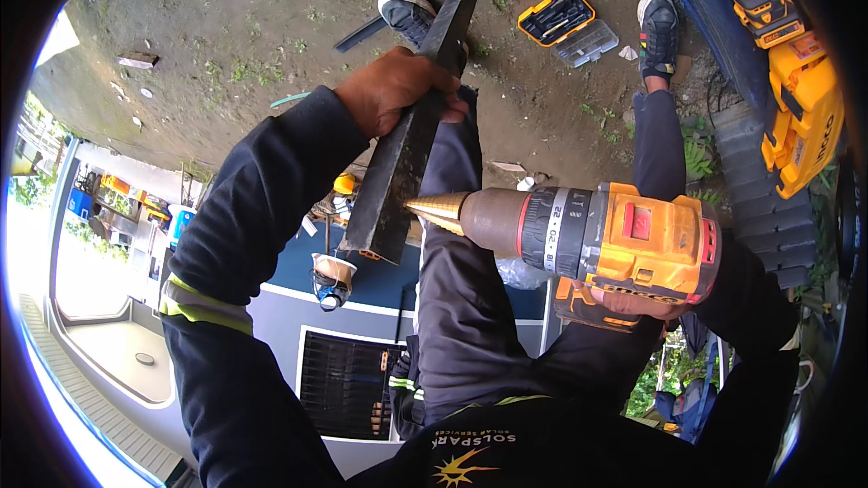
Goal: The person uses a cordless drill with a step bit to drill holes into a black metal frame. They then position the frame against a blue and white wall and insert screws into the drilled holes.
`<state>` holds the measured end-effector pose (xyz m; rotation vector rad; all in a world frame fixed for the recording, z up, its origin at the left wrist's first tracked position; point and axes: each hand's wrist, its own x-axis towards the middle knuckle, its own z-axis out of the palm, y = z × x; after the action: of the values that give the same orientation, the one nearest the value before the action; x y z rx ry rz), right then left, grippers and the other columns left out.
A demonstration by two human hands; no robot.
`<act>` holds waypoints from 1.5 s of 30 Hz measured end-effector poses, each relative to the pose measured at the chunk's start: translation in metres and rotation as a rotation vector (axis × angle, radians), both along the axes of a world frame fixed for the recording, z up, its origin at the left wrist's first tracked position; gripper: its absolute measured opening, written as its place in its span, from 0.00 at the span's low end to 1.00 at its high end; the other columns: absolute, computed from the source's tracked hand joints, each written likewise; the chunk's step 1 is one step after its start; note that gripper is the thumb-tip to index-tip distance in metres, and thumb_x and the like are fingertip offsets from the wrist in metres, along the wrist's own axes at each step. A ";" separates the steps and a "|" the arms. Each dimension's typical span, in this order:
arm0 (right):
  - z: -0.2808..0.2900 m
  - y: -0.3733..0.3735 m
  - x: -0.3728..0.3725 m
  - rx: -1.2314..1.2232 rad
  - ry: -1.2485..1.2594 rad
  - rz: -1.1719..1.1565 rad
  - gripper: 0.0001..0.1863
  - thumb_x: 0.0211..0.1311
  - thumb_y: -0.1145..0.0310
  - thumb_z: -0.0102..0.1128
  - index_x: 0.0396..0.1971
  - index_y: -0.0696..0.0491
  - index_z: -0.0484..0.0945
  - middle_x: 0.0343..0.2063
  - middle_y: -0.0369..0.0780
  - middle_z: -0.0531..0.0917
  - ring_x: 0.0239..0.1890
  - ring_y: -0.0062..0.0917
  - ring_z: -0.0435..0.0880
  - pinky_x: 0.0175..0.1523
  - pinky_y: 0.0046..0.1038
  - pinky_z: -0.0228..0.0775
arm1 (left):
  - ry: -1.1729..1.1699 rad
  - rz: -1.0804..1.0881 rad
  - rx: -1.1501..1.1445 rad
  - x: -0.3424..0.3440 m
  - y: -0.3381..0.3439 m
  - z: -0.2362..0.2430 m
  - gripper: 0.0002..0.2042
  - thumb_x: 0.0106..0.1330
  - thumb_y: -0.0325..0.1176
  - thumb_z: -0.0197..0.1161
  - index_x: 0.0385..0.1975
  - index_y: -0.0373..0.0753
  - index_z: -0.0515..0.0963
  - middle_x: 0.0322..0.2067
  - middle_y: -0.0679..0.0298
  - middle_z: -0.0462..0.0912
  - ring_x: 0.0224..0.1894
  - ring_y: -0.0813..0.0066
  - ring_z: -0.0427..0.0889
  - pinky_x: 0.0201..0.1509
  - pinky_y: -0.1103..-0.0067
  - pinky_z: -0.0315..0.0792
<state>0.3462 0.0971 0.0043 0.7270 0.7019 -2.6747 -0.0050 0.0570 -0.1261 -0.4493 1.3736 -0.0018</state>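
My left hand [398, 90] is wrapped round a long black metal bar [398, 172], which slants from the upper middle down toward my lap. In my right hand [646, 305] is a yellow and black cordless drill [651, 239], held sideways with its chuck facing left. The drill carries a gold cone-shaped step bit [440, 208]. Its tip meets the bar's face near the bar's lower end; whether it has entered the metal I cannot tell. Most of my right hand's fingers are hidden by the drill body.
An open yellow and black bit case [551, 16] lies on the dirt ground between my shoes, with a clear tray [588, 43] beside it. Another black bar [362, 32] lies by my left shoe [407, 14]. Yellow tool cases [805, 117] and corrugated sheeting [759, 185] are at the right.
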 end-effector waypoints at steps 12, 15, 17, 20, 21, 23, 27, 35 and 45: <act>-0.011 0.032 -0.013 -0.017 0.034 0.184 0.23 0.67 0.67 0.67 0.60 0.55 0.78 0.54 0.42 0.86 0.56 0.32 0.85 0.62 0.34 0.75 | -0.016 -0.029 0.026 -0.003 0.004 0.000 0.12 0.64 0.16 0.61 0.44 0.14 0.73 0.38 0.39 0.82 0.36 0.51 0.90 0.37 0.65 0.91; -0.009 0.036 -0.016 -0.226 -0.072 0.257 0.21 0.67 0.67 0.67 0.58 0.56 0.78 0.51 0.43 0.86 0.54 0.31 0.85 0.60 0.34 0.76 | -0.015 -0.031 0.026 -0.002 0.006 0.002 0.12 0.64 0.16 0.60 0.44 0.14 0.73 0.37 0.40 0.82 0.36 0.51 0.90 0.36 0.64 0.90; -0.011 0.036 -0.018 -0.307 -0.103 0.269 0.20 0.67 0.68 0.66 0.57 0.56 0.78 0.49 0.42 0.87 0.51 0.29 0.86 0.57 0.33 0.77 | -0.016 -0.028 0.016 -0.002 0.007 0.003 0.11 0.64 0.15 0.60 0.44 0.15 0.73 0.36 0.41 0.82 0.35 0.51 0.89 0.35 0.63 0.90; -0.016 0.037 -0.022 -0.415 -0.121 0.276 0.19 0.67 0.70 0.65 0.56 0.57 0.78 0.44 0.40 0.87 0.46 0.26 0.87 0.53 0.30 0.78 | -0.007 -0.058 0.002 -0.002 0.007 0.001 0.13 0.65 0.17 0.61 0.47 0.17 0.74 0.35 0.42 0.82 0.34 0.53 0.89 0.36 0.64 0.90; -0.015 0.037 -0.025 -0.440 -0.127 0.237 0.17 0.67 0.70 0.64 0.53 0.57 0.77 0.39 0.39 0.85 0.41 0.24 0.84 0.48 0.29 0.77 | -0.007 -0.086 -0.009 -0.002 0.006 0.001 0.14 0.65 0.18 0.62 0.49 0.18 0.75 0.35 0.44 0.83 0.33 0.55 0.90 0.37 0.67 0.90; -0.011 0.038 -0.030 -0.490 -0.136 0.159 0.13 0.67 0.69 0.63 0.47 0.57 0.76 0.30 0.36 0.81 0.31 0.20 0.80 0.39 0.26 0.74 | -0.003 -0.102 -0.016 -0.002 0.006 0.001 0.16 0.65 0.19 0.63 0.51 0.20 0.75 0.35 0.45 0.84 0.33 0.57 0.90 0.37 0.69 0.89; 0.001 0.042 -0.041 -0.813 -0.222 0.050 0.11 0.65 0.65 0.63 0.37 0.55 0.73 0.21 0.32 0.71 0.24 0.15 0.69 0.32 0.21 0.64 | 0.011 -0.088 0.000 0.002 0.004 0.002 0.16 0.64 0.19 0.64 0.50 0.18 0.74 0.35 0.44 0.85 0.32 0.56 0.90 0.37 0.68 0.89; 0.009 0.043 -0.043 -0.962 -0.309 0.014 0.13 0.64 0.62 0.66 0.38 0.53 0.73 0.21 0.32 0.70 0.23 0.17 0.69 0.34 0.28 0.66 | 0.011 -0.043 0.022 0.005 -0.008 -0.006 0.10 0.65 0.17 0.60 0.43 0.17 0.74 0.35 0.40 0.82 0.34 0.49 0.89 0.35 0.60 0.90; 0.043 0.055 -0.044 -0.987 -0.343 -0.160 0.27 0.62 0.66 0.57 0.60 0.58 0.70 0.18 0.31 0.68 0.19 0.16 0.70 0.29 0.30 0.66 | -0.188 -0.066 0.084 0.007 -0.027 -0.027 0.11 0.66 0.19 0.59 0.46 0.19 0.72 0.35 0.41 0.82 0.34 0.47 0.89 0.39 0.59 0.90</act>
<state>0.3018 0.1517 0.0469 0.8934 -0.7460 -2.4586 0.0022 0.0302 -0.1530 -0.3246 1.1984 -0.0396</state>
